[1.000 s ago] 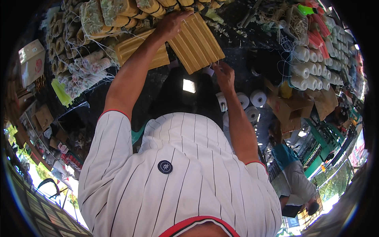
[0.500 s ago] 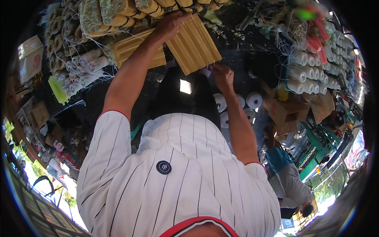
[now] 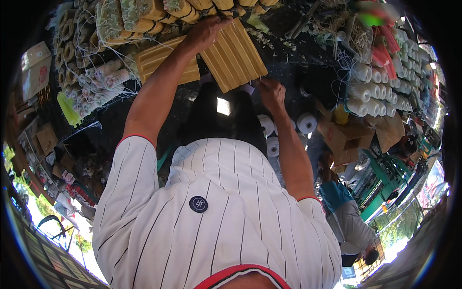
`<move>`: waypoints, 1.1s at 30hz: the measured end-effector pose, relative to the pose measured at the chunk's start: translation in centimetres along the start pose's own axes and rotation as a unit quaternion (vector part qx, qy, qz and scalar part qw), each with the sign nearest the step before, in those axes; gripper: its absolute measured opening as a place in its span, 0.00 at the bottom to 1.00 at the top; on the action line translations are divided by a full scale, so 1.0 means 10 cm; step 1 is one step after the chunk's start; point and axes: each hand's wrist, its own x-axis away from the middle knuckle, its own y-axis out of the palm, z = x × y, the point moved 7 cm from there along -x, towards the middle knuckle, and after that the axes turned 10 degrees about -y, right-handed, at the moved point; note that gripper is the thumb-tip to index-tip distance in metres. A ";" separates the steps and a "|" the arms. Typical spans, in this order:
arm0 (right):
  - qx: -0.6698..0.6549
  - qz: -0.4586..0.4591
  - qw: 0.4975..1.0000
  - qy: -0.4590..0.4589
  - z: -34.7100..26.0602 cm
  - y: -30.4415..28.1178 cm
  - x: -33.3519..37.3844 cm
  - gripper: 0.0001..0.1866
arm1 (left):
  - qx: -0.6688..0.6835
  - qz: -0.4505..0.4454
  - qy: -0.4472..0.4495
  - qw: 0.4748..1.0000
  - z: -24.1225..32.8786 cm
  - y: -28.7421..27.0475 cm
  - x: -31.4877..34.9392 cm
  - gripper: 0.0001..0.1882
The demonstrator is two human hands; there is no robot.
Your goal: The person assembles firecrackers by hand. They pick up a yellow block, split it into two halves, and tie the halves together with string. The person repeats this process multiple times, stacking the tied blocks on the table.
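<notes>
A tan, ridged panel (image 3: 236, 58) lies tilted in front of me, its near corner above my lap. My left hand (image 3: 208, 33) is at its far left edge, fingers curled over the top and gripping it. Just off its near right corner is my right hand (image 3: 272, 93), fingers pinched together; what they hold, if anything, is too small to make out. A second tan ridged panel (image 3: 161, 59) lies to the left, partly covered by my left forearm.
Wrapped tan bundles (image 3: 149, 17) are stacked along the far side. White thread cones (image 3: 306, 123) stand right of my legs, with rows of white rolls (image 3: 370, 89) farther right. An open cardboard box (image 3: 346, 137) and another person (image 3: 349, 216) are at the right.
The view has shifted slightly, with the panels appearing a little farther left. Both hands keep nearly the same places at the panel.
</notes>
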 end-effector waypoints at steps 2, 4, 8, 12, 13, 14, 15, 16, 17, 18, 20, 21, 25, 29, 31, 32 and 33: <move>-0.009 0.018 1.000 -0.002 0.01 0.00 0.01 0.11 | 0.020 0.005 0.000 1.000 -0.02 -0.01 0.00 0.41; -0.011 0.018 1.000 0.005 0.06 0.01 0.02 0.11 | 0.042 0.014 0.006 0.999 -0.01 -0.04 -0.02 0.40; -0.009 -0.034 0.999 0.028 0.04 0.02 -0.02 0.11 | 0.074 0.044 0.013 0.996 -0.03 -0.06 0.03 0.38; -0.012 -0.056 0.997 0.059 0.07 0.05 -0.01 0.12 | 0.041 0.038 0.018 0.998 -0.03 -0.05 0.01 0.35; -0.020 -0.039 0.997 0.058 0.07 0.04 0.00 0.13 | 0.013 0.038 0.024 0.999 -0.02 -0.05 0.01 0.35; -0.027 -0.018 0.998 0.060 0.10 0.05 0.03 0.16 | 0.043 0.026 0.012 0.999 0.01 -0.08 -0.02 0.34; -0.035 0.003 0.997 0.063 0.13 0.05 0.06 0.18 | 0.074 0.014 0.001 0.997 0.05 -0.13 -0.04 0.34; 0.001 0.013 0.998 0.065 0.17 0.03 0.09 0.20 | 0.104 0.002 -0.011 0.995 0.09 -0.17 -0.06 0.33; 0.033 0.018 0.997 0.061 0.09 -0.02 0.08 0.21 | 0.097 0.019 -0.020 0.995 0.06 -0.20 -0.02 0.33; 0.066 0.024 0.996 0.058 0.02 -0.06 0.10 0.23 | 0.090 0.035 -0.027 0.995 0.03 -0.22 0.02 0.32; 0.083 0.053 0.993 0.068 -0.06 -0.15 0.18 0.25 | 0.089 0.051 -0.036 0.994 0.00 -0.24 0.06 0.30; 0.092 0.068 0.991 0.074 -0.08 -0.19 0.22 0.26 | 0.094 0.052 -0.037 0.994 -0.01 -0.24 0.07 0.29; 0.118 0.083 0.989 0.036 -0.21 -0.23 0.34 0.25 | 0.183 0.130 0.007 0.975 -0.08 -0.18 0.11 0.24; 0.115 0.059 0.991 0.016 -0.32 -0.24 0.41 0.25 | 0.146 0.161 0.004 0.976 -0.13 -0.12 0.20 0.19; 0.106 0.059 0.993 0.006 -0.38 -0.24 0.45 0.23 | 0.164 0.146 -0.048 0.974 -0.06 -0.21 0.26 0.20; 0.110 0.061 0.992 0.004 -0.41 -0.27 0.48 0.22 | 0.239 0.147 -0.085 0.956 -0.05 -0.31 0.37 0.20; 0.102 0.064 0.993 -0.004 -0.47 -0.29 0.48 0.21 | 0.312 0.171 -0.121 0.927 -0.07 -0.44 0.54 0.22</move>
